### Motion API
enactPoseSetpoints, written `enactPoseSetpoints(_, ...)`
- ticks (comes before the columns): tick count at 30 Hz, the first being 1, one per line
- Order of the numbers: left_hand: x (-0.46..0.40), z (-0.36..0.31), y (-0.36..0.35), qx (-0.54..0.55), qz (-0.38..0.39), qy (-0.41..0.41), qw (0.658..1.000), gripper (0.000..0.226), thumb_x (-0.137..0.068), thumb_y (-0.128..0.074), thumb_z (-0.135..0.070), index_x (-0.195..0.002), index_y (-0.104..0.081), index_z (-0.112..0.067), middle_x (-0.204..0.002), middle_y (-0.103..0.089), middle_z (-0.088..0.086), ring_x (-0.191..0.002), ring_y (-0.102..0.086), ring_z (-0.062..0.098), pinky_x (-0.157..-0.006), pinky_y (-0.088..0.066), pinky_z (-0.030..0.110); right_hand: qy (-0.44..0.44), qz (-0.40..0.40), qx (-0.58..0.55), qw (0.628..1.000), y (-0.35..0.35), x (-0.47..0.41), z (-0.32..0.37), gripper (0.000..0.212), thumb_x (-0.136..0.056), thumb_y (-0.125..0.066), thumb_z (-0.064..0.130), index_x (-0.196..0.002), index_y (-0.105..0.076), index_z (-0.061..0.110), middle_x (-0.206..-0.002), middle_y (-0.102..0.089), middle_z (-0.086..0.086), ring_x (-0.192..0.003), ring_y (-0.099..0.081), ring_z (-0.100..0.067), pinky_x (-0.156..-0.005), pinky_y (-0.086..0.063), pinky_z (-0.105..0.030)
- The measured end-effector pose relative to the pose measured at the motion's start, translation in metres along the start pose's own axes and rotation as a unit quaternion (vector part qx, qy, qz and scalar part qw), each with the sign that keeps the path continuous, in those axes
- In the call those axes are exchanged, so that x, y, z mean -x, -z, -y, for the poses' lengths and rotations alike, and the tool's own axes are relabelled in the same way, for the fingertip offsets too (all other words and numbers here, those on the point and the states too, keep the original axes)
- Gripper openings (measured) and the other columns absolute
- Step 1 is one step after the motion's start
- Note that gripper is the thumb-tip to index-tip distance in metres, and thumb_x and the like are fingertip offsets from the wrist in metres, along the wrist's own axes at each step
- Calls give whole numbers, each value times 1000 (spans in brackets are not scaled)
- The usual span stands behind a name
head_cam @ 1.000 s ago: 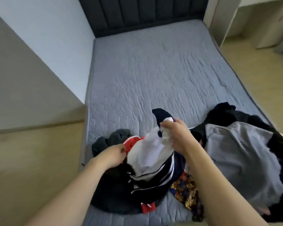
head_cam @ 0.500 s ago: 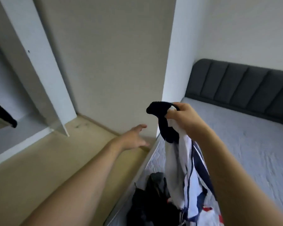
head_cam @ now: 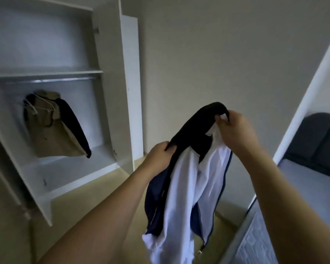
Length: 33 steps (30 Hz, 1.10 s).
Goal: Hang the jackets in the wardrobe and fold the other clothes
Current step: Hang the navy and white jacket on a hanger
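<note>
The open wardrobe (head_cam: 51, 103) fills the frame from nine to eleven o'clock, doors swung wide, with a shelf above and a metal hanging rail (head_cam: 51, 80) running just beneath it. One khaki jacket with a dark sleeve (head_cam: 53, 128) already hangs there on a white hanger (head_cam: 40, 106), toward the rail's left end; the stretch of rail to its right is bare. The bed (head_cam: 301, 187), with its dark padded headboard, sits off at three to four o'clock.

At the centre, the navy and white zip jacket (head_cam: 187, 187) hangs in the air, its long axis running straight down toward six o'clock, zipper open and the white lining facing the camera. The right hand (head_cam: 234, 130) pinches the dark collar at the top, fingers curled round the cloth. The left hand (head_cam: 159, 157) grips the collar's lower edge at about eight o'clock from the right one, and is the nearer of the two to the wardrobe.

From the jacket, the free part of the rail lies up at ten o'clock and well apart. No spare hanger is clearly visible; fetching one looks like the next need, likely with the left hand.
</note>
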State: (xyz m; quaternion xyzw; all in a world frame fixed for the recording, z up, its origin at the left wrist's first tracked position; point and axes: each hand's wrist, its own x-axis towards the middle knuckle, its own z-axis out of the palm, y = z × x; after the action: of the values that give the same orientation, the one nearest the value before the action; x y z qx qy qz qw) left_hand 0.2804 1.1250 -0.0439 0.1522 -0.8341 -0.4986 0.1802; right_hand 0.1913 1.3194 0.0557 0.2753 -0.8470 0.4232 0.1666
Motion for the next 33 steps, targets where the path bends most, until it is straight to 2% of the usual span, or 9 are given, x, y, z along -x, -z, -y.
enactPoseSetpoints(3,-31,14,53,-9,-102,-2,995,31,-100,-42,-38,-90,-61,-16,-85,-66,2,-78,-61,19,-66,-45,31,4,27,7,1000,-54,-30,20,33,-98,-47,24,-70,-46,8,-60,-47,-4,-54,-42,-20,-47,-28,-29)
enactPoseSetpoints(6,-66,29,100,31,-171,6,985,31,-101,-43,-34,-103,-62,-10,-99,-68,9,-92,-64,24,-82,-50,38,-62,90,-188,976,-116,-59,39,31,-98,-50,25,-71,-48,11,-64,-46,-2,-60,-43,-18,-57,-33,-28)
enactPoseSetpoints(9,-105,52,148,-4,-197,-9,980,26,-101,-43,-33,-97,-61,-14,-91,-66,4,-77,-61,6,-67,-47,20,-57,258,-338,903,-183,-89,57,28,-93,-60,37,-79,-57,14,-75,-61,-4,-75,-61,-21,-68,-46,-32)
enactPoseSetpoints(13,-164,88,218,-94,-237,-40,966,27,-99,-48,-33,-78,-50,-18,-69,-53,-6,-60,-49,7,-54,-38,22,34,397,-193,897,-285,-147,85,29,-77,-78,34,-95,-66,15,-90,-70,-3,-83,-69,-19,-70,-53,-27)
enactPoseSetpoints(18,-225,139,309,-178,-259,-6,949,22,-98,-50,-39,-82,-47,-24,-69,-51,-11,-62,-49,3,-59,-39,23,35,374,-239,896,-408,-236,123,14,-89,-61,18,-90,-66,5,-82,-65,-9,-76,-59,-21,-68,-42,-30)
enactPoseSetpoints(23,-268,183,379,-176,-181,98,963,29,-95,-56,-14,-123,-47,-13,-110,-60,6,-99,-59,17,-89,-48,33,82,266,-283,918,-523,-284,192,5,-96,-50,18,-98,-52,21,-83,-61,-1,-74,-58,-18,-62,-40,-28)
enactPoseSetpoints(27,-298,231,426,-189,-145,191,952,25,-90,-46,5,-72,-47,-14,-72,-47,7,-67,-44,18,-63,-35,22,-82,250,-422,868,-597,-317,239,15,-98,-47,18,-100,-56,6,-74,-57,-1,-68,-56,-17,-53,-40,-26)
enactPoseSetpoints(31,-345,279,482,-112,-98,257,955,4,-96,-57,-12,-98,-60,-10,-98,-61,13,-86,-55,21,-81,-46,29,-187,295,-451,821,-667,-360,273,22,-98,-45,22,-84,-54,8,-64,-50,-2,-57,-47,-14,-42,-36,-20)
enactPoseSetpoints(33,-375,305,517,-80,-28,311,947,19,-93,-63,-15,-112,-66,-10,-110,-67,10,-90,-63,16,-85,-53,24,-201,307,-469,803,-705,-384,286,22,-97,-47,23,-81,-53,9,-66,-52,-4,-58,-50,-17,-47,-40,-20)
